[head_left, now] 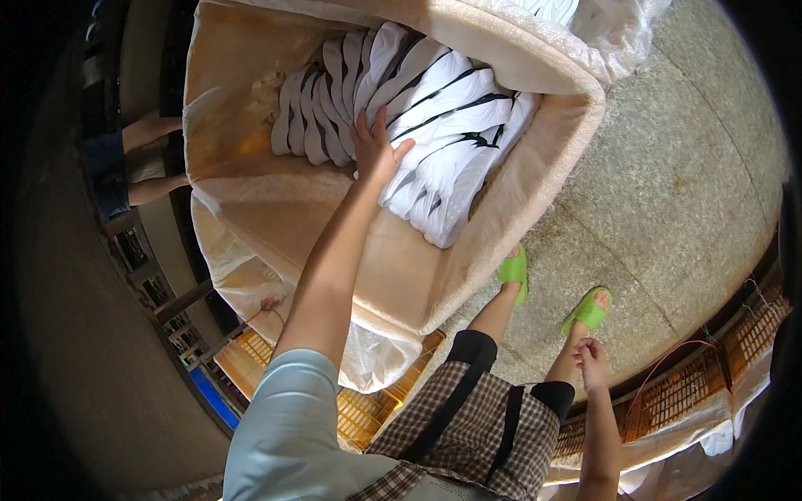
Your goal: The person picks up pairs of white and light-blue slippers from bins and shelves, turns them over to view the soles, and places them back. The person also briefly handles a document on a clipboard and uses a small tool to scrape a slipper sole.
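Note:
My left hand [380, 157] reaches down into a large bin [401, 271] lined with cream cloth. Its fingers are spread against a packed row of white, sole-shaped pieces [451, 108] with dark edges, which look like shoe soles. They stand on edge, leaning on one another; those at the left lie in shade and look greyer. The hand touches the pieces near the middle of the row without closing on any. My right hand [591, 361] hangs by my right leg, well away from the bin, its fingers loosely curled with nothing visible in them.
Yellow plastic crates [363, 417] stand below the bin, and orange-brown lined crates [677, 392] line the right side. Plastic-wrapped white pieces [551, 8] show at the top. Another person's legs [150, 131] are at the left. My green slippers [589, 309] rest on grey floor.

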A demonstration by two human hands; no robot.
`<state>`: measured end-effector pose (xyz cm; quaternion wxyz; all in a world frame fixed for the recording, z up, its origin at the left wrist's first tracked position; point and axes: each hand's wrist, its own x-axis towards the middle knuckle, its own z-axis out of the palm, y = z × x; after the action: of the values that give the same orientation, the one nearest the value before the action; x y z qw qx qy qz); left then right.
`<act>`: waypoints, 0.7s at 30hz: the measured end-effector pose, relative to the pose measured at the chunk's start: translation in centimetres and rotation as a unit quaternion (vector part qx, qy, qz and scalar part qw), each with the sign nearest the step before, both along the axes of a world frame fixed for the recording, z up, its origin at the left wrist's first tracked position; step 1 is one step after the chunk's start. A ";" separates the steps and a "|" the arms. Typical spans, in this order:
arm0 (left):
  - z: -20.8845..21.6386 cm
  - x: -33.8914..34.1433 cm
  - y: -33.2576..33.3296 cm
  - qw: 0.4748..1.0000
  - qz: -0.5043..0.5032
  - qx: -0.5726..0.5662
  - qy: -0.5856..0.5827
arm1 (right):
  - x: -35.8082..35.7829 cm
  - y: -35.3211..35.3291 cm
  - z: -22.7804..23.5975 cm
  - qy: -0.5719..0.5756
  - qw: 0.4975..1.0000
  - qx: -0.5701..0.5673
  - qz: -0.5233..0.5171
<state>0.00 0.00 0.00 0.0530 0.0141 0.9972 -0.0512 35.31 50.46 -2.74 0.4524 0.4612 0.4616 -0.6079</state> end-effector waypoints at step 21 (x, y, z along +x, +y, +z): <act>40.1 27.5 18.4 0.867 -0.146 0.375 -0.294 | -6.0 0.9 29.5 0.426 0.812 0.086 0.389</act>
<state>27.46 18.39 40.14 0.3261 0.1931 0.8659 0.3264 29.31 51.34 26.75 0.3672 -0.0253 0.7998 -0.4742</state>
